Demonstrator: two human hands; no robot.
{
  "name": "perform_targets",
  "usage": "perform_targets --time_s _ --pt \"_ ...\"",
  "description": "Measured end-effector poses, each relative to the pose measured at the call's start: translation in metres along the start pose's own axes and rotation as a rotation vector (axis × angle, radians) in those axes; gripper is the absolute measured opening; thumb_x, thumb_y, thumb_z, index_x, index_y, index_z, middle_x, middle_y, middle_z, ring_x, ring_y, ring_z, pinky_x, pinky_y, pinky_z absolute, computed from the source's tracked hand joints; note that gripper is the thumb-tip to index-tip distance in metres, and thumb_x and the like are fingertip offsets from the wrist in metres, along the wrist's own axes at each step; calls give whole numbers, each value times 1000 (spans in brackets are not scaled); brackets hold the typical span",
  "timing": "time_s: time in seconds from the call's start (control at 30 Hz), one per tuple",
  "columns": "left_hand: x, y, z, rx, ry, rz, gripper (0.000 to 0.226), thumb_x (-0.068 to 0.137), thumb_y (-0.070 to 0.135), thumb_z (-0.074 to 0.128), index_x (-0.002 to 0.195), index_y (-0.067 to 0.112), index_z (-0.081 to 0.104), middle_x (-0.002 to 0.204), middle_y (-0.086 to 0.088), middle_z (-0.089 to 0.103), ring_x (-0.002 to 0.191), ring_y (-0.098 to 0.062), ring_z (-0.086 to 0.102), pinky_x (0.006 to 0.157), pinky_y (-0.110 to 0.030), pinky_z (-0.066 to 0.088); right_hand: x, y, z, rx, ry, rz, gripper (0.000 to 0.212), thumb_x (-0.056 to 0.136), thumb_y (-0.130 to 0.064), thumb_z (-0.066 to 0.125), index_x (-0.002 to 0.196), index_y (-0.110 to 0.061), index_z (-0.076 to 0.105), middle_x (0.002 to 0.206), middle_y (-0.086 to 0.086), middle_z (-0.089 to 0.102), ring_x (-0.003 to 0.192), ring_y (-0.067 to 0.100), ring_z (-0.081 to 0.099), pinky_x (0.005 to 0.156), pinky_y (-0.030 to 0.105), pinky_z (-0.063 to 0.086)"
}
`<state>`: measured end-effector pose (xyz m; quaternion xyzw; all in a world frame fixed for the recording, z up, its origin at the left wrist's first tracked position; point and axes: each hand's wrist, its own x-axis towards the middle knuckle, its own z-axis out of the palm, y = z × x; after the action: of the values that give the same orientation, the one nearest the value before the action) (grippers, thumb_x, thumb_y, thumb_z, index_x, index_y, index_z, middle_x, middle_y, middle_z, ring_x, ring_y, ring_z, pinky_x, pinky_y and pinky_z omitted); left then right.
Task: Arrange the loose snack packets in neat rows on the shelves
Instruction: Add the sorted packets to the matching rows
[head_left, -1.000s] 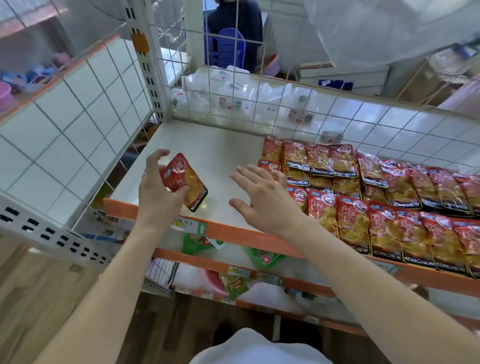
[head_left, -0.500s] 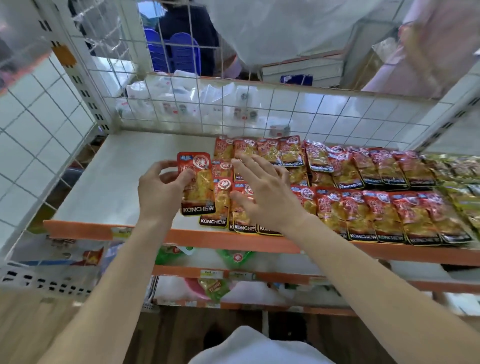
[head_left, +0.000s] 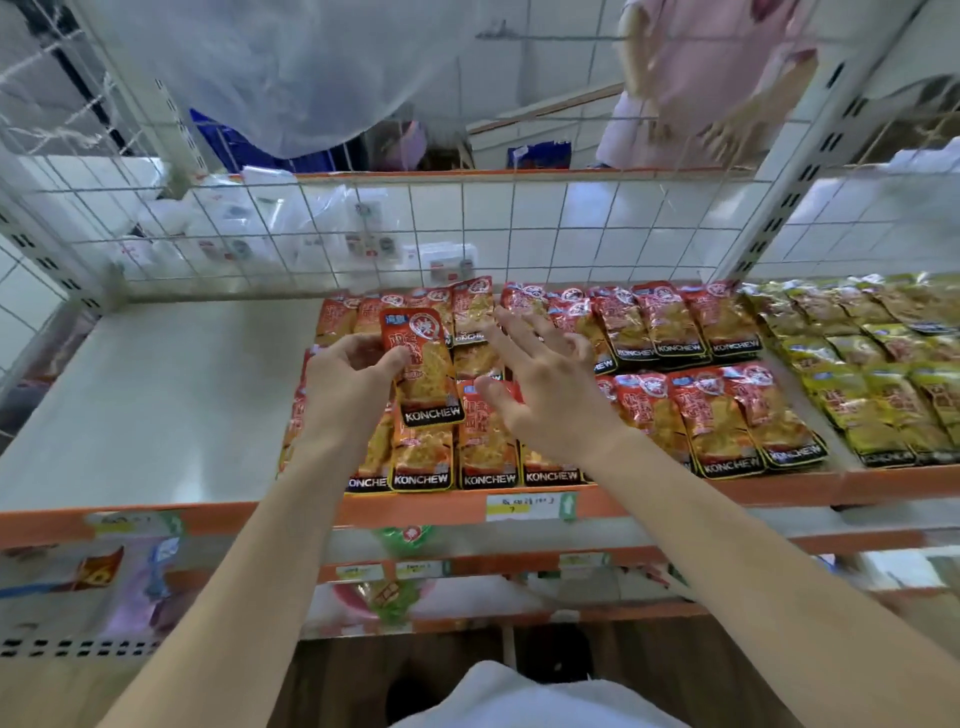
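The left part of the shelf (head_left: 156, 395) is bare white board with an orange front lip. Its far left end runs out of sight behind the wire side panel.

The left hand (head_left: 345, 382) comes next. Its thumb and fingers grasp one red snack packet (head_left: 423, 374) by the left edge. The packet is held face up, a little tilted, above the left end of the red rows. The wrist and forearm hide the packets at that end, so I can't count them.

The right hand (head_left: 550, 395) hovers just beside the held packet, fingers released and spread over the red packets (head_left: 691, 410). Whether the fingertips touch them I cannot tell. Two rows lie there, back and front. Between the two forearms four black name strips show along the front edge. The right arm covers the next stretch, and three more front packets appear beyond it. In the back row three name strips read clearly to the right of the hand.

One yellow price label (head_left: 530, 506) sticks to the orange lip below.

Farthest right lie yellow-green packets (head_left: 872, 395), blurred and cut off by the picture edge, too many to count.

Behind everything stands a wire grid (head_left: 519, 228). The goods behind it are hazy.
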<state>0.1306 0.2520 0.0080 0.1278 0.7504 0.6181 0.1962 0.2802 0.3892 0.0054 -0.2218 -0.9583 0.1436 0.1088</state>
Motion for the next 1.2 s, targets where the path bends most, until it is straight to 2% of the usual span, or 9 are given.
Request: perform_targets --time_s 0.1,0.23,0.43,0.57,0.73,0.87,1.03,1.13,1.2 --pt "-3 4 26 60 -6 24 18 85 24 78 100 16 74 92 0 74 84 -15 69 75 -28 54 -6 26 -9 -6 11 9 57 100 -51 41 153 -33 27 164 -8 17 152 16 8 116 53 10" --pt "-4 9 58 76 -20 10 19 84 23 80 100 13 74 93 -2 74 90 -19 71 83 -34 59 -9 60 -19 1 -5 35 59 100 -52 39 155 -33 24 165 -9 15 152 17 6 118 57 9" --pt "-11 15 104 128 -2 62 9 86 24 78 91 22 71 91 0 73 88 -16 70 71 -24 53 -13 104 -34 23 10 44 59 100 -48 43 154 -32 25 165 -10 15 152 17 7 117 56 5" --pt "-13 16 129 123 8 39 22 87 23 78 106 20 68 97 0 74 92 -13 71 83 -31 59 -18 130 -39 25 11 38 59 100 -47 44 154 -32 25 164 -9 17 152 17 7 117 56 8" --pt "-14 16 150 149 29 43 32 89 22 75 119 17 65 95 4 71 87 -7 69 69 -18 50 -19 153 -42 27 -14 57 59 101 -47 41 154 -33 23 164 -9 16 152 15 5 116 50 6" --pt "-10 9 157 168 15 28 34 90 22 74 123 19 63 95 2 73 87 -12 71 68 -22 52 -15 158 -36 7 -37 77 60 101 -49 40 155 -33 21 165 -8 16 151 15 4 115 51 8" --pt "-2 8 155 258 -8 115 43 93 20 71 132 27 57 89 3 72 76 -4 69 59 -10 47 -4 152 -30 14 -59 98 60 101 -47 41 155 -33 21 165 -7 15 152 16 4 117 52 9" --pt "13 9 154 304 -44 159 52 94 20 69 141 34 52 91 4 71 71 -1 65 62 -11 50 5 146 -29 11 -52 103 60 101 -46 41 155 -32 21 165 -8 15 152 15 4 116 51 8" --pt "23 9 155 342 -71 204 56 96 19 67 146 34 48 96 3 70 69 -3 61 57 -8 48 12 142 -27 16 -42 109 59 101 -46 41 155 -33 22 165 -9 15 152 15 5 116 50 6"
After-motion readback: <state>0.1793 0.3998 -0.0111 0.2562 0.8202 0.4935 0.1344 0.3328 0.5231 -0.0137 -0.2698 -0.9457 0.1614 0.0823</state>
